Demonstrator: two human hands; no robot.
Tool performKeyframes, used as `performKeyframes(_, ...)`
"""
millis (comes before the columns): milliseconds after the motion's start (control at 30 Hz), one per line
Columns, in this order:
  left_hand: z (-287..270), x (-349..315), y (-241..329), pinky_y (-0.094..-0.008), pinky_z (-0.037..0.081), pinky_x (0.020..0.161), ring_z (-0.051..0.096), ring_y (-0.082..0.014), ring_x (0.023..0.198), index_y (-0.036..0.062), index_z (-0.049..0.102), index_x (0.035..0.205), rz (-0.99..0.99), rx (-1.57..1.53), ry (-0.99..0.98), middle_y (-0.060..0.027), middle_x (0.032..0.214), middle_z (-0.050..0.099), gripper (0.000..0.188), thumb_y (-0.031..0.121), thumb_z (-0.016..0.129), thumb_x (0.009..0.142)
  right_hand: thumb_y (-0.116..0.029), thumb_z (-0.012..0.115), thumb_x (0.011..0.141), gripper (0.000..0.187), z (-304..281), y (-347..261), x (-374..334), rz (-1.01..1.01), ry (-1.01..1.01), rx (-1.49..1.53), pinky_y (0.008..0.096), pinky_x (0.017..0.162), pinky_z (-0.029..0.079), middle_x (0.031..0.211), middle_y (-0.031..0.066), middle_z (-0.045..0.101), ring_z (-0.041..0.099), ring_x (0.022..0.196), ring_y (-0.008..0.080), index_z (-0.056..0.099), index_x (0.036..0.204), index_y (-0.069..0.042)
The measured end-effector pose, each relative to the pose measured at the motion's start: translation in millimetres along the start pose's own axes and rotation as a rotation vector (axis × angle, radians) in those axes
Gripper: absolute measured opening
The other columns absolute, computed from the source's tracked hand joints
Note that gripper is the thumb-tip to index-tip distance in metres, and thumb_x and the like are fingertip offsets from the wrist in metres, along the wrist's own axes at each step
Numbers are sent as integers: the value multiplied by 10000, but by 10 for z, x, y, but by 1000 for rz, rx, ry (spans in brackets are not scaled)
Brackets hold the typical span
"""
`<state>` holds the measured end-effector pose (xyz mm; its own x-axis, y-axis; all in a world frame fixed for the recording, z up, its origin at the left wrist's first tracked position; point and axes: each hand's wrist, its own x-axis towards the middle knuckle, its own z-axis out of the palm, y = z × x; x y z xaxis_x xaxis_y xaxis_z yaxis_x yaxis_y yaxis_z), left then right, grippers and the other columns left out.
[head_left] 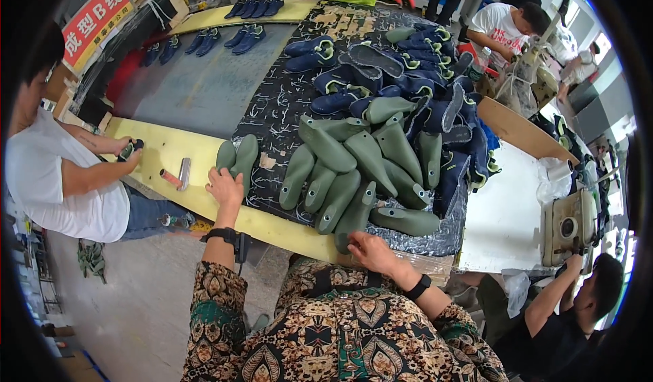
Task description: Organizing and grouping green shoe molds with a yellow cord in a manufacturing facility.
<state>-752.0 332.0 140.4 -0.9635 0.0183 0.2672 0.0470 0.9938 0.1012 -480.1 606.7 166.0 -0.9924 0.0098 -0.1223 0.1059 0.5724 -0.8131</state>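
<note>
A pair of dark green shoe lasts [245,156] lies side by side on the yellow board to the left. My left hand [226,188] is at their near ends with its fingers spread, touching them; I see no firm grip. My right hand [374,254] is at the table's near edge, its fingers curled and pinched against the near end of another green shoe last [355,208]. That last slants out of a heap of green lasts [367,152], several of which show a round hole near one end.
Navy shoes [340,100] are piled behind the lasts on the black-covered table [265,120]. Shoe pairs [250,38] stand on the grey conveyor belt [197,82]. A metal tube [184,173] lies on the yellow board [153,147]. Co-workers are at left, right and far side.
</note>
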Motion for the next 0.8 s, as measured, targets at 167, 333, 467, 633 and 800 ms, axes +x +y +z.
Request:
performKeyframes(167,-359,-480,995,-523,259,918,364,-352,1172,-18,524,1065,255,-404,-3,-210,1235,401,606,433,666,685,-179,549,825,237,36,-114,157,64,48,27,417,706,473,811,200,617,594,804,367,547,973,6)
performKeyframes(333,-269,-920,1446,-516,296,898,338,-357,1173,-10,617,943,384,-200,-206,-175,1255,389,514,431,671,684,-239,583,811,358,244,-178,394,78,207,-85,442,686,477,857,237,594,586,780,397,475,1039,15)
performKeyframes(467,-123,-795,1170,-484,306,898,358,-327,1152,-26,627,851,458,-276,-191,-130,1267,402,389,306,712,666,-320,625,775,622,275,-303,529,174,318,-218,439,637,498,951,249,563,601,757,391,349,1188,56)
performKeyframes(633,-89,-686,757,-459,308,900,386,-327,1127,-54,619,802,430,-351,-161,-120,1233,450,367,243,732,619,-341,636,757,660,373,-404,652,163,217,-400,421,587,503,886,280,549,604,690,382,362,1225,35)
performKeyframes(800,-75,-526,484,-472,305,899,389,-341,1118,-70,614,799,365,-320,-110,-135,1221,453,351,202,735,614,-292,635,756,631,378,-421,842,93,109,-308,413,620,502,929,275,541,600,705,382,364,1241,6)
